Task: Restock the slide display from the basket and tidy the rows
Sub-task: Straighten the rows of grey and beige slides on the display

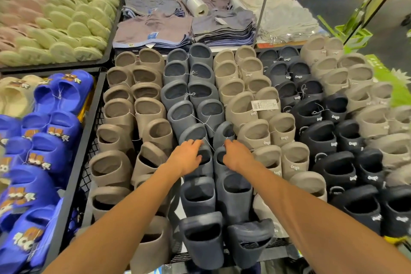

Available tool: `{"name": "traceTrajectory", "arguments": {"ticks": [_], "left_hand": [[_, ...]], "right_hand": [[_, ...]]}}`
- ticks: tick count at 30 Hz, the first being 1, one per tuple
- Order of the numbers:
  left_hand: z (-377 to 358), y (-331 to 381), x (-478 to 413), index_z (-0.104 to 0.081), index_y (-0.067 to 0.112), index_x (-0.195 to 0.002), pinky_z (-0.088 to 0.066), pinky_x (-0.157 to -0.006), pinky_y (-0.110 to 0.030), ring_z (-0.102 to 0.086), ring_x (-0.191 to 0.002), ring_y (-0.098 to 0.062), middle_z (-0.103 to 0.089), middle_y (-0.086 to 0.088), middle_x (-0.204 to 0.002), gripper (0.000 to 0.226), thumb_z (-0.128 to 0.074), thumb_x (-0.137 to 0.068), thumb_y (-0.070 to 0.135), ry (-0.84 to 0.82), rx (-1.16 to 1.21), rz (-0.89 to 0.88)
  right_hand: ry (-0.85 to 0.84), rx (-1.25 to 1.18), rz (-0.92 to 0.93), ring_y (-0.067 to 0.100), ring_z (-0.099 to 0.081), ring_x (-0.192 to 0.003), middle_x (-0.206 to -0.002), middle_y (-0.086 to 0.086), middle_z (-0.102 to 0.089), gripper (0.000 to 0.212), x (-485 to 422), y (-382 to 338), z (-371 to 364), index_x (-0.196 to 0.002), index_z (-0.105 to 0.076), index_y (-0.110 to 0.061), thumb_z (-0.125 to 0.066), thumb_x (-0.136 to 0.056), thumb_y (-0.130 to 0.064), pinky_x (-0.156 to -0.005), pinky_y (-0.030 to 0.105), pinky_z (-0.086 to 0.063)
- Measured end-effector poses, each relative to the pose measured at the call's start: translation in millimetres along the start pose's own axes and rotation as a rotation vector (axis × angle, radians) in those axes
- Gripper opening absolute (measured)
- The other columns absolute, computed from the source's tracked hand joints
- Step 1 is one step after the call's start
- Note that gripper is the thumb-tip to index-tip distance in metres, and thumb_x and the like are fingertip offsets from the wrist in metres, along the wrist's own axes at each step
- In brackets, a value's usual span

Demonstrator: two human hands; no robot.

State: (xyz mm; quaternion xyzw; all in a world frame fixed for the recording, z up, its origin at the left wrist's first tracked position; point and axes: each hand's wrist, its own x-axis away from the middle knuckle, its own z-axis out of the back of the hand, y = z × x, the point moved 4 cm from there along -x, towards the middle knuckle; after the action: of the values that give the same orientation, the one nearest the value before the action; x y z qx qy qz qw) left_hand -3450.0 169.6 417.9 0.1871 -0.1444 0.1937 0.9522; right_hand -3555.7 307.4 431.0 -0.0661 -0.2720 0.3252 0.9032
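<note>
Both sets of fingertips are hidden; grip depth unclear. My left hand [188, 158] curls over an upright slate-blue foam slide [206, 168]. My right hand [239, 157] curls onto the neighbouring slate-blue slide [218, 169]. Both stand mid-column in the black wire-mesh display bin [87, 122], between taupe foam slides [115, 169] and beige foam slides [293, 158].

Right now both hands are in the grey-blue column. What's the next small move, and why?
Probably turn the twisted slide, just beyond the right hand, square with its partner. It sits rotated out of line, while the grey-blue pairs farther back stand side by side with their openings facing the same way. The left hand lies at the partner's near edge and could steady it.
</note>
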Motion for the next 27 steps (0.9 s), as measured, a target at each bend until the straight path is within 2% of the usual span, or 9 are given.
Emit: {"name": "traceTrajectory", "arguments": {"ticks": [6, 10, 13, 16, 19, 24, 27], "left_hand": [[43, -22, 28, -0.041, 0.016, -0.144, -0.039, -0.104, -0.043, -0.043, -0.129, -0.033, -0.046, -0.011, -0.142, 0.053, -0.051, -0.092, 0.018, 0.064, -0.062, 0.008], [88, -70, 51, -0.052, 0.017, -0.134, -0.041, -0.103, -0.04, -0.047, -0.125, -0.029, -0.05, -0.008, -0.136, 0.054, -0.059, -0.08, 0.01, 0.152, 0.021, 0.091], [110, -116, 76, -0.056, 0.018, -0.127, -0.045, -0.098, -0.042, -0.052, -0.12, -0.03, -0.056, -0.009, -0.127, 0.046, -0.06, -0.082, 0.015, 0.216, 0.056, 0.207], [113, -159, 102, -0.052, 0.019, -0.132, -0.047, -0.097, -0.044, -0.054, -0.118, -0.03, -0.055, -0.01, -0.131, 0.054, -0.061, -0.08, 0.026, 0.137, 0.043, 0.29], [105, -191, 121, -0.048, 0.019, -0.133, -0.049, -0.095, -0.042, -0.056, -0.115, -0.028, -0.056, -0.01, -0.129, 0.062, -0.06, -0.075, 0.038, 0.014, 0.073, 0.345], [84, -224, 128, -0.042, 0.026, -0.141, -0.048, -0.099, -0.035, -0.056, -0.119, -0.021, -0.056, -0.001, -0.134, 0.062, -0.062, -0.084, 0.013, -0.017, 0.159, 0.374], [77, -233, 120, -0.045, 0.03, -0.139, -0.048, -0.099, -0.037, -0.058, -0.115, -0.022, -0.059, -0.002, -0.13, 0.056, -0.055, -0.089, 0.006, -0.001, 0.132, 0.345]], "right_hand": [[0.058, 0.086, 0.118, 0.036, -0.049, -0.12, -0.13, 0.015, -0.052, 0.039, 14, -28, 10, -0.128, -0.047, -0.008, -0.048, -0.091, -0.018, -0.096, 0.044, -0.045], [0.075, -0.013, 0.26, 0.032, -0.053, -0.118, -0.128, 0.013, -0.058, 0.041, 18, -64, 11, -0.131, -0.05, -0.012, -0.049, -0.095, -0.032, -0.097, 0.042, -0.044], [-0.01, -0.143, 0.33, 0.029, -0.054, -0.119, -0.129, 0.012, -0.059, 0.049, 20, -107, 4, -0.138, -0.047, -0.014, -0.053, -0.096, -0.039, -0.098, 0.038, -0.043], [-0.093, -0.204, 0.376, 0.028, -0.053, -0.121, -0.135, 0.012, -0.055, 0.063, 15, -156, -9, -0.144, -0.042, -0.013, -0.061, -0.092, -0.043, -0.098, 0.034, -0.042], [-0.126, -0.18, 0.379, 0.029, -0.048, -0.128, -0.141, 0.012, -0.05, 0.069, 1, -194, -21, -0.144, -0.039, -0.01, -0.066, -0.088, -0.04, -0.101, 0.035, -0.04], [-0.113, 0.0, 0.312, 0.035, -0.054, -0.118, -0.129, 0.016, -0.057, 0.053, -30, -210, -31, -0.13, -0.047, -0.008, -0.065, -0.084, -0.025, -0.094, 0.041, -0.047], [-0.125, 0.062, 0.307, 0.034, -0.055, -0.111, -0.122, 0.016, -0.058, 0.041, -42, -207, -35, -0.122, -0.052, -0.009, -0.063, -0.083, -0.017, -0.087, 0.038, -0.046]]}}
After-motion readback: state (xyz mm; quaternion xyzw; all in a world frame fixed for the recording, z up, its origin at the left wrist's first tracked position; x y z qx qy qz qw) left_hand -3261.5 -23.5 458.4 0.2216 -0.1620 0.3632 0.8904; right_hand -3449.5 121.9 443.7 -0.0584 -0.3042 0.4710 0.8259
